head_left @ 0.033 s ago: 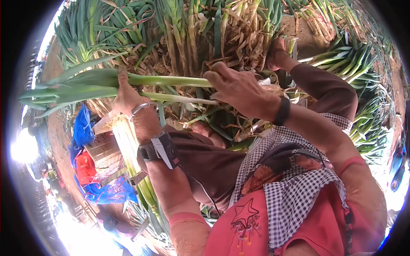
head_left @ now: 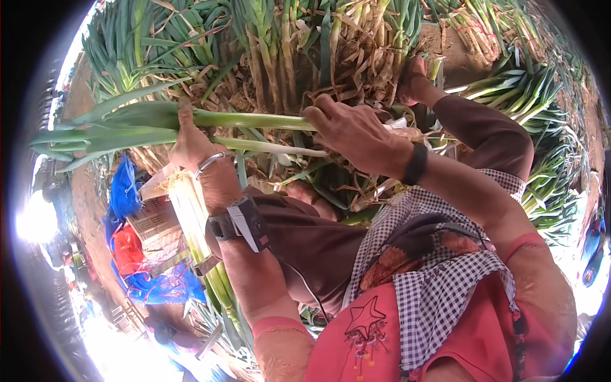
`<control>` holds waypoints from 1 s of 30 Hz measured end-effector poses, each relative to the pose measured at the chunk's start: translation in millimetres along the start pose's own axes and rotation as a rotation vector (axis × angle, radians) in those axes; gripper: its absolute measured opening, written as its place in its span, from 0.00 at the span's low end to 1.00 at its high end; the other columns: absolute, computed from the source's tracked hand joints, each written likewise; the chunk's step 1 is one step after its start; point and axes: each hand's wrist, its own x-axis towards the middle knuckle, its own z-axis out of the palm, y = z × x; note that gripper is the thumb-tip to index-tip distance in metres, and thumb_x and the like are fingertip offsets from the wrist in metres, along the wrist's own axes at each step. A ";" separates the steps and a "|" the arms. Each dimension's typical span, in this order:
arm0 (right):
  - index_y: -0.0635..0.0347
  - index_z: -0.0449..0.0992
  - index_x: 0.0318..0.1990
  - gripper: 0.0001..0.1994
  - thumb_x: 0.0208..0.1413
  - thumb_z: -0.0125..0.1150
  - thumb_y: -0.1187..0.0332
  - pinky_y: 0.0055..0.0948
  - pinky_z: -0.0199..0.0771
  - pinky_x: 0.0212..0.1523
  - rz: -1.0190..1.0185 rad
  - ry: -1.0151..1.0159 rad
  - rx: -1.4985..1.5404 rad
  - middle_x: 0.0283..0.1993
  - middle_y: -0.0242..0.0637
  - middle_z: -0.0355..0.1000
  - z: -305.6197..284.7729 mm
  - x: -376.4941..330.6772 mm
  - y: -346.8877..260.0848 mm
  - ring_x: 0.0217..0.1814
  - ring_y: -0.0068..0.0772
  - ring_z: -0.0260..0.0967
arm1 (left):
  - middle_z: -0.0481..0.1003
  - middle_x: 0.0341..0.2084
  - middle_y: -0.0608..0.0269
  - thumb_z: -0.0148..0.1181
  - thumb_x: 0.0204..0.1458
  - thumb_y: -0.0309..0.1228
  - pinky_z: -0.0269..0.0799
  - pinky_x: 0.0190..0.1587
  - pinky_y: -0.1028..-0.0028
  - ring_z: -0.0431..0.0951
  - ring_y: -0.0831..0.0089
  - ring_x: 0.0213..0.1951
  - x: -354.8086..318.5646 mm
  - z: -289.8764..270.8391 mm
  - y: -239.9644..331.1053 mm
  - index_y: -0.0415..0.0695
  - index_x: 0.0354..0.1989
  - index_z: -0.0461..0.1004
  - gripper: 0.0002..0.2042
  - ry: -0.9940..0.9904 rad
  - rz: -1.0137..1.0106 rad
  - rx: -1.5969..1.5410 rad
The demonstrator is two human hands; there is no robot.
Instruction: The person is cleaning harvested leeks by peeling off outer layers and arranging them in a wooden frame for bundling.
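Two leeks (head_left: 254, 120) lie crosswise in front of me, their green leaves fanning to the left. My left hand (head_left: 193, 145) wraps around them where the leaves meet the pale stalks. On the upper stalk's right end, my right hand (head_left: 359, 135) closes with bent fingers, hiding that tip. The lower stalk's white end (head_left: 299, 150) reaches just below the right fingers; whether they touch it I cannot tell. Dry peelings and roots (head_left: 375, 191) lie beneath my hands.
Upright leek bunches (head_left: 273, 57) stand at the far side. Other leeks (head_left: 534, 95) lie at the right. Beside my left forearm is a bundle of trimmed leeks (head_left: 191, 210), with a crate (head_left: 154, 226), blue netting (head_left: 125, 188) and a red bag (head_left: 128, 249) further left.
Both hands and the leeks have shifted very slightly. My left hand sits a touch further right, and the right fingers have moved a little against the stalk.
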 end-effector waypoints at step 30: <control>0.65 0.69 0.31 0.12 0.47 0.68 0.70 0.42 0.66 0.34 0.168 -0.062 0.683 0.29 0.46 0.69 -9.8 15.0 8.5 0.34 0.53 0.69 | 0.75 0.28 0.60 0.64 0.53 0.28 0.58 0.18 0.83 0.59 0.86 0.16 -38.3 -5.1 14.8 0.45 0.40 0.69 0.10 -0.751 -0.154 -0.267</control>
